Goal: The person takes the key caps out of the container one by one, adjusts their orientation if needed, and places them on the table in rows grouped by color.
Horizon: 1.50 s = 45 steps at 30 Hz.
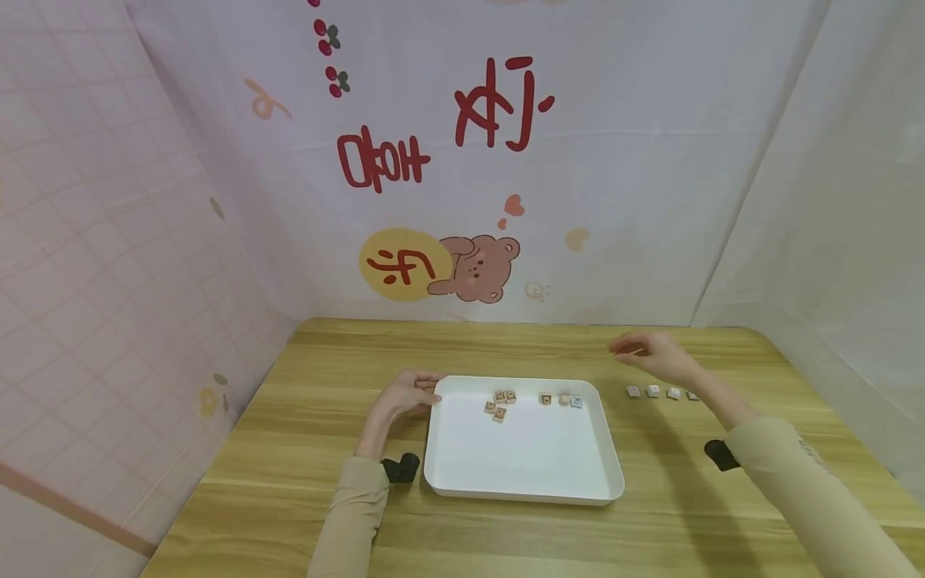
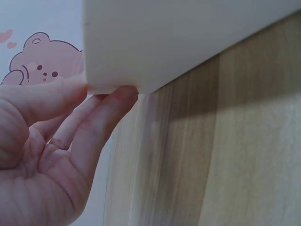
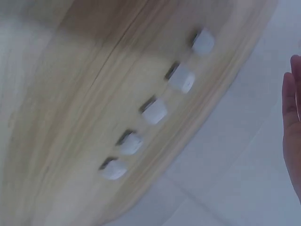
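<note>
At the far left corner of the white tray (image 1: 523, 474), my left hand (image 1: 406, 395) pinches the rim between thumb and fingers. The left wrist view shows the fingertips (image 2: 126, 94) at the tray's lower edge. My right hand (image 1: 656, 359) is raised over the table right of the tray, fingers slightly bent, holding nothing. Nearest to it is a row of small white keycaps (image 1: 654, 391), of which several show in the right wrist view. Inside the tray, toward its far side, lie several tan keycaps (image 1: 499, 414) and one pale blue keycap (image 1: 576, 401).
A wood-grain table (image 1: 347, 530) carries everything. Behind it hangs a white cloth (image 1: 636, 160) printed with a bear and red characters. A pale checked cloth (image 1: 108, 241) closes off the left side.
</note>
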### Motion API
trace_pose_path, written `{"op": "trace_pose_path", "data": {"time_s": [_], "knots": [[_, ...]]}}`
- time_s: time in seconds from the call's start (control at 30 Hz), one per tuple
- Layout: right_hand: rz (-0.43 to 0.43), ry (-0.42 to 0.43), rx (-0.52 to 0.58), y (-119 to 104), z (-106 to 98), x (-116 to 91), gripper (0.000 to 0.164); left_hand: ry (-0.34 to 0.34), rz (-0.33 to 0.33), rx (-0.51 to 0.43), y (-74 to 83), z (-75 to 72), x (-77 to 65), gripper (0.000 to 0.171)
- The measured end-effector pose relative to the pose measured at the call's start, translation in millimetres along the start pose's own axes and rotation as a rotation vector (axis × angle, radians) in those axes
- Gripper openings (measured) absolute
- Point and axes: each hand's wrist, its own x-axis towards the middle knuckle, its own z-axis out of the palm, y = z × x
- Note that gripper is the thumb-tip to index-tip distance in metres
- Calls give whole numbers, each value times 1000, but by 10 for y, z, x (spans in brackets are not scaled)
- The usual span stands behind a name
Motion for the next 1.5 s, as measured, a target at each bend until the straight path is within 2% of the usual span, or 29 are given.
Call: {"op": "trace_pose_path", "data": {"time_s": [0.23, 0.47, 0.67, 0.9, 1.23, 1.37, 1.5], "knots": [[-83, -164, 44, -335, 267, 139, 17, -1, 3, -10, 21, 6, -15, 46], [-144, -251, 23, -379, 489, 186, 14, 11, -11, -5, 60, 21, -32, 46], [-209, -251, -59, -360, 644, 209, 13, 16, -10, -20, 25, 16, -9, 47], [-307, -240, -114, -385, 696, 202, 14, 9, -2, -29, 37, 21, -27, 47], [-336, -193, -274, -376, 730, 171, 21, 19, -4, -16, 32, 9, -33, 47], [-319, -178, -337, -354, 756, 169, 23, 17, 2, -9, 39, 12, -33, 47], [-293, -157, -351, -337, 775, 169, 23, 14, 3, -10, 37, 12, -28, 47]]}}
